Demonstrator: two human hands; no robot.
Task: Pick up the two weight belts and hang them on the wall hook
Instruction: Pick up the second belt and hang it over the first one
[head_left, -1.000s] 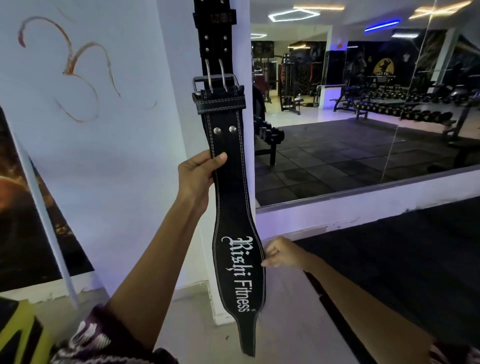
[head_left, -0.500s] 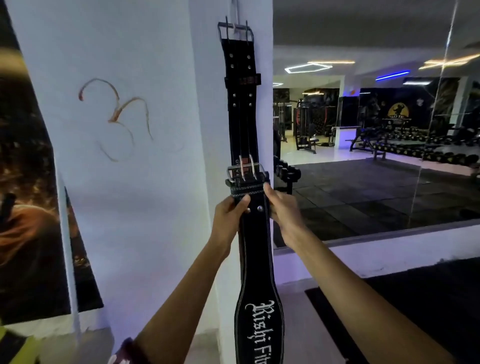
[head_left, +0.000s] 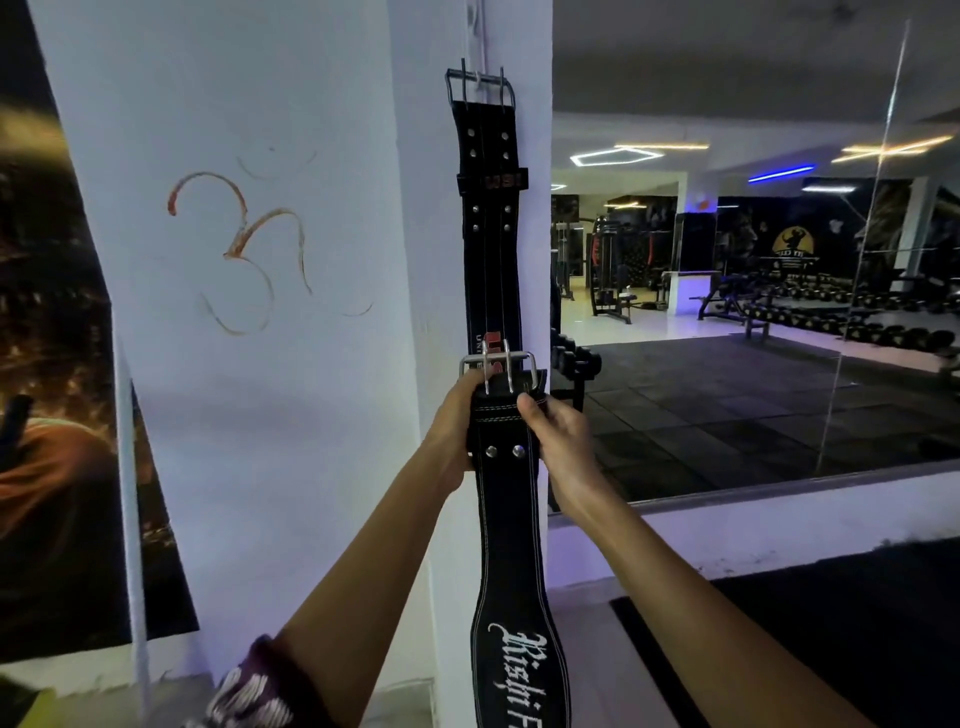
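Note:
One black weight belt (head_left: 488, 244) hangs flat against the white pillar, its metal buckle caught on the wall hook (head_left: 479, 78) near the top of the view. In front of its lower part I hold a second black belt (head_left: 511, 551) with white lettering, upright, its silver buckle (head_left: 497, 366) uppermost. My left hand (head_left: 457, 431) grips this belt's left edge just under the buckle. My right hand (head_left: 558, 436) pinches its right edge at the same height. The belt's tail runs off the bottom of the frame.
The white pillar (head_left: 426, 312) has an orange symbol (head_left: 244, 249) drawn on its left face. A dark poster (head_left: 57, 364) covers the wall at far left. A large mirror (head_left: 753, 312) on the right reflects dumbbell racks and benches. A black floor mat (head_left: 831, 623) lies at lower right.
My right hand came up from the belt's lower part to its top, beside my left hand. Both hands have raised the lettered belt's buckle end higher along the hanging belt.

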